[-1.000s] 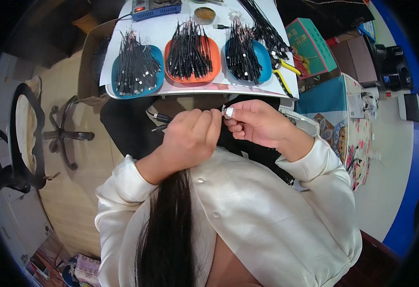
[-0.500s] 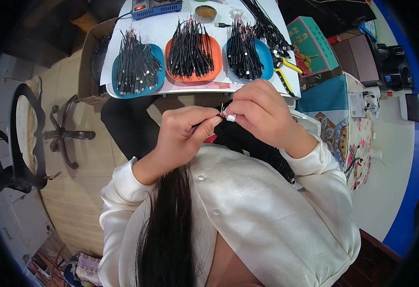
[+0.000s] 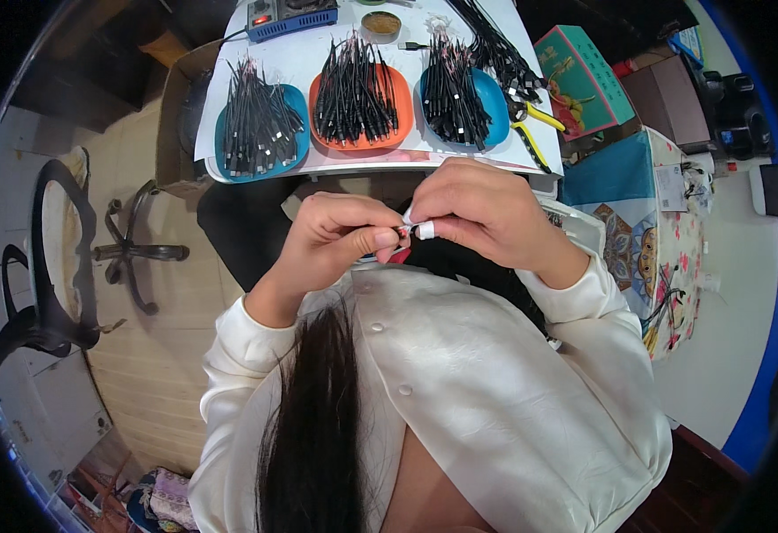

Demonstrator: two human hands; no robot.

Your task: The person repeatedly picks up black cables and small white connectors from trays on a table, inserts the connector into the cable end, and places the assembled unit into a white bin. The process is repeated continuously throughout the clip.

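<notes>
Just in front of my body, my two hands meet at the fingertips over a small bundle of thin wires (image 3: 404, 232), with bits of red and white showing. My left hand (image 3: 331, 235) is closed, pinching the wires between thumb and index finger. Closed at the same spot, my right hand (image 3: 491, 213) grips the wire ends; white wrapping covers its thumb tip and probably its index tip. Most of what lies between the fingers is hidden. Beyond my hands, a blue tray (image 3: 298, 102), an orange tray (image 3: 404, 89) and another blue tray (image 3: 498, 107) hold short black cables with bared ends.
On the white table (image 3: 229, 80), more black cables (image 3: 496, 53) lie at the back right, near yellow-handled pliers (image 3: 528, 133). A blue electrical device (image 3: 291, 22) and a round tin (image 3: 381, 27) stand at the back. A green box (image 3: 584, 80) is to the right, an office chair (image 3: 60, 249) left.
My right fingers have closed in against the left fingertips, and the wire ends that stuck up are now pinched between them. The whole view has shifted slightly.
</notes>
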